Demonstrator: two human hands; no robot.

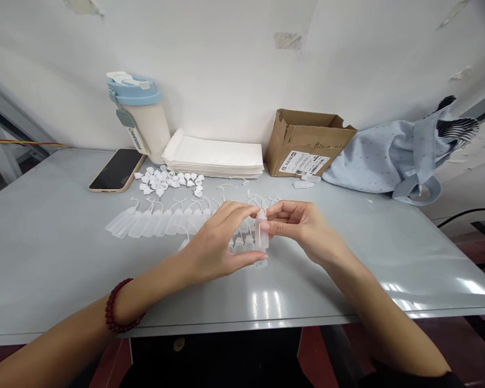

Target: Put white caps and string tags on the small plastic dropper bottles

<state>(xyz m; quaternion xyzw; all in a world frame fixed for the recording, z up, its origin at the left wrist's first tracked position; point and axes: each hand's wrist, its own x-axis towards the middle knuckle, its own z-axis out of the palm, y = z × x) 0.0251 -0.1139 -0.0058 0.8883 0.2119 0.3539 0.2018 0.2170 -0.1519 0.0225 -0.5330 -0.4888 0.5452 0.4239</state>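
Observation:
A small translucent plastic bottle [262,237] stands upright between my hands, low over the table. My left hand [214,242] spans its height, with fingertips at its top and the thumb near its base. My right hand [305,229] pinches its upper part between thumb and fingers. To the left lies a row of similar translucent pieces [161,223] with thin white strings or loops at their upper ends. More small bottles [242,245] sit just behind my left hand, partly hidden by it. Both hands are closed on the same bottle.
Behind the row lie many small white caps [159,182] and a phone [117,171]. A blue-lidded tumbler [147,121], a stack of white envelopes [216,156], an open cardboard box [303,143] and a light blue cloth bag [382,153] line the wall. Two loose translucent pieces [305,184] lie before the box.

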